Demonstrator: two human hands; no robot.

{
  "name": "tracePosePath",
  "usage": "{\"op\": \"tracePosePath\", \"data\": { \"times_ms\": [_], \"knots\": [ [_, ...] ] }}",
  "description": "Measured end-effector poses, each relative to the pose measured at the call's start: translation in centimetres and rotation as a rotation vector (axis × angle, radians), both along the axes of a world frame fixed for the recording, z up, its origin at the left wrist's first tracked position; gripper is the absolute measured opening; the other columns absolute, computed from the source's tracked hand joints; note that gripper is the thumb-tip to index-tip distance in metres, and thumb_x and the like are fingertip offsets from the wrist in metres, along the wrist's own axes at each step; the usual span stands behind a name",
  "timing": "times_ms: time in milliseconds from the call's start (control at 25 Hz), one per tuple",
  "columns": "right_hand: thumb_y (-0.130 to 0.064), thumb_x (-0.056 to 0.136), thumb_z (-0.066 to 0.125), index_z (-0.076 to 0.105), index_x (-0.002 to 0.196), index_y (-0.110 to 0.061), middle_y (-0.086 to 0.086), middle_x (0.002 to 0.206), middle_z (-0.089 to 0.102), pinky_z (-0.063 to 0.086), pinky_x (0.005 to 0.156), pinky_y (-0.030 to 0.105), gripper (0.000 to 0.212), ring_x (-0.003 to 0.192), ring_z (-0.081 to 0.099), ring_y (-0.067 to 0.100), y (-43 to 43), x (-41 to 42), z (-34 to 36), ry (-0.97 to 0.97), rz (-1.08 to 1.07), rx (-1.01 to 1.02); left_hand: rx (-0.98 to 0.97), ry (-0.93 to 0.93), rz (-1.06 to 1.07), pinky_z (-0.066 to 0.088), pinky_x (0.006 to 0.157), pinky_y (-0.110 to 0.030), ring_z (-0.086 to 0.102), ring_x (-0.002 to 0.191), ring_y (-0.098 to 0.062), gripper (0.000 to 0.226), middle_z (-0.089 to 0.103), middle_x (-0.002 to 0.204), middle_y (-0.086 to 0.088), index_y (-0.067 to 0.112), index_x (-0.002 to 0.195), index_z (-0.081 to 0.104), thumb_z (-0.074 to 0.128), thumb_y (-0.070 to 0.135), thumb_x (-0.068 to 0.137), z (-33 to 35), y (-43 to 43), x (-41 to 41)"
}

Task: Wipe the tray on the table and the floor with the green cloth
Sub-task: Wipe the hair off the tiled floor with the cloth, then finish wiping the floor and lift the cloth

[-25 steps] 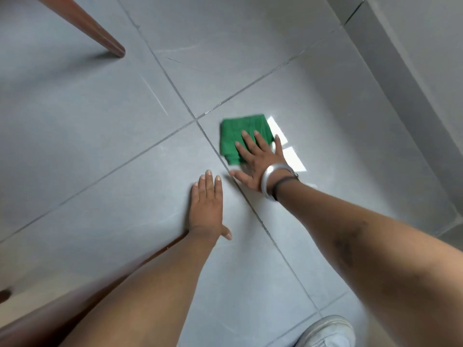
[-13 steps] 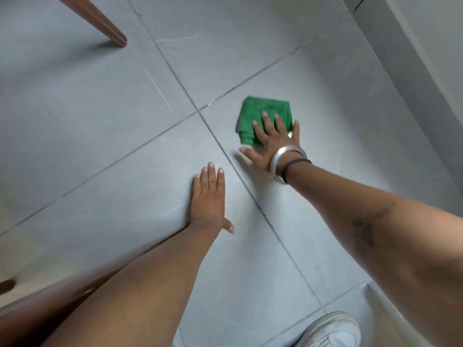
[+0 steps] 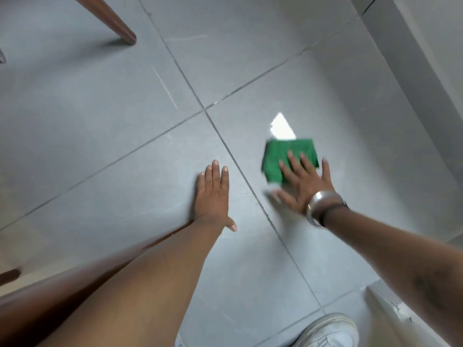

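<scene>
The folded green cloth (image 3: 283,156) lies flat on the grey tiled floor (image 3: 100,121), right of a grout line. My right hand (image 3: 304,182) presses down on its near half with fingers spread; the hand and cloth look blurred from motion. A silver bangle and a dark band circle that wrist. My left hand (image 3: 213,194) rests palm-down on the tile to the left of the grout line, fingers together, holding nothing. The tray and the table top are out of view.
A brown wooden leg (image 3: 115,26) stands on the floor at top left. A wooden edge (image 3: 30,301) runs along the lower left. A grey wall base (image 3: 413,71) rises at right. A white shoe (image 3: 330,331) shows at the bottom.
My right hand has slid the green cloth away and then back toward me and to the right across the tile. My left hand has stayed planted on the floor.
</scene>
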State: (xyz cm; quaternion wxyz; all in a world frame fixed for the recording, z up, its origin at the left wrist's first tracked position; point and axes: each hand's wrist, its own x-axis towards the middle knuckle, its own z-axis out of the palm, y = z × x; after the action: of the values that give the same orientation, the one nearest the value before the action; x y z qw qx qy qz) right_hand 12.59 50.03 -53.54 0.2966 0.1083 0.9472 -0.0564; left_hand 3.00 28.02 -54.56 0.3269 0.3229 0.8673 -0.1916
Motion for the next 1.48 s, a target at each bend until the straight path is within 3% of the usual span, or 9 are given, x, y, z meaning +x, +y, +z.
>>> {"op": "tracePosePath", "data": {
  "times_ms": [120,280,480,720,840,960,1080,1240,1480],
  "knots": [
    [-0.075,0.084,0.016,0.013,0.151,-0.027,0.002,0.163,0.003,-0.006,0.112,0.061,0.082,0.147,0.000,0.029,-1.5,-9.9,-1.5,0.102,-0.289,-0.037,0.011,0.024,0.002,-0.009,0.118,-0.050,-0.012,0.148,-0.037,0.161,-0.019,0.158,-0.025,0.004,0.149,-0.018,0.075,0.078,0.041,0.1,-0.2,0.0],
    [-0.055,0.095,0.013,0.013,0.151,-0.025,0.003,0.162,0.005,0.001,0.113,0.061,0.063,0.148,0.001,0.029,-2.9,-3.4,-1.6,0.104,-0.033,-0.022,0.004,0.020,0.000,-0.012,0.117,-0.048,-0.013,0.148,-0.037,0.160,-0.019,0.158,-0.024,0.004,0.149,-0.018,0.075,0.078,0.042,0.8,0.2,0.0],
    [-0.028,0.078,0.071,0.054,0.131,-0.009,0.019,0.136,0.055,0.048,0.094,0.052,0.058,0.115,0.059,0.042,-2.8,11.3,-0.1,0.109,0.020,0.017,-0.094,-0.040,0.080,-0.013,0.116,-0.050,-0.014,0.148,-0.037,0.152,-0.019,0.159,-0.021,0.007,0.151,-0.016,0.072,0.079,0.049,2.5,1.5,-0.3],
    [-0.018,0.075,0.069,0.068,0.105,0.006,0.030,0.108,0.068,0.058,0.072,0.045,0.039,0.076,0.071,0.042,-2.9,10.8,-0.3,0.192,0.232,0.219,0.169,-0.107,0.496,0.003,0.118,-0.052,0.038,0.136,-0.029,0.065,0.056,0.138,-0.008,0.023,0.129,0.058,0.054,0.066,0.081,6.8,3.7,0.4],
    [-0.007,0.066,0.068,0.071,0.090,0.003,0.030,0.094,0.071,0.058,0.065,0.040,0.026,0.059,0.068,0.038,-5.6,8.7,0.8,0.158,0.111,0.218,0.380,-0.155,0.734,0.020,0.116,-0.047,0.055,0.120,-0.023,0.047,0.069,0.121,0.000,0.025,0.117,0.066,0.055,0.057,0.084,10.0,2.8,3.3],
    [-0.011,0.067,0.070,0.062,0.076,-0.018,0.009,0.080,0.069,0.041,0.058,0.026,0.014,0.060,0.055,0.028,-5.5,5.5,5.4,0.062,-0.622,-0.157,0.414,-0.365,0.772,0.043,0.103,-0.037,0.063,0.111,-0.025,0.037,0.073,0.113,-0.004,0.022,0.114,0.069,0.063,0.045,0.085,13.6,0.3,5.0],
    [-0.005,0.075,0.066,0.071,0.080,-0.007,0.007,0.067,0.066,0.051,0.058,0.028,0.008,0.067,0.061,0.027,-6.7,4.7,13.6,-0.041,-1.402,-0.830,0.675,-0.529,1.125,0.047,0.099,-0.029,0.063,0.114,-0.028,0.030,0.069,0.118,-0.014,0.009,0.118,0.067,0.065,0.020,0.090,21.5,0.0,3.4],
    [-0.003,0.078,0.045,0.063,0.101,-0.003,0.011,0.092,0.065,0.057,0.078,0.039,0.029,0.084,0.063,0.026,-9.7,5.9,30.5,0.000,-1.524,-1.660,0.510,-0.685,1.295,0.042,0.106,-0.044,0.056,0.121,-0.028,0.065,0.057,0.132,-0.007,0.008,0.134,0.051,0.070,0.044,0.082,35.2,-2.1,0.9],
    [-0.028,0.085,0.047,0.056,0.123,-0.002,0.014,0.112,0.066,0.055,0.087,0.047,0.047,0.102,0.063,0.032,-13.7,2.9,51.9,0.136,-1.508,-1.819,0.741,-0.893,1.420,0.058,0.076,-0.033,0.068,0.083,-0.020,0.024,0.074,0.091,-0.007,0.009,0.101,0.067,0.075,0.010,0.078,55.0,-7.3,0.3]
  ]
}}
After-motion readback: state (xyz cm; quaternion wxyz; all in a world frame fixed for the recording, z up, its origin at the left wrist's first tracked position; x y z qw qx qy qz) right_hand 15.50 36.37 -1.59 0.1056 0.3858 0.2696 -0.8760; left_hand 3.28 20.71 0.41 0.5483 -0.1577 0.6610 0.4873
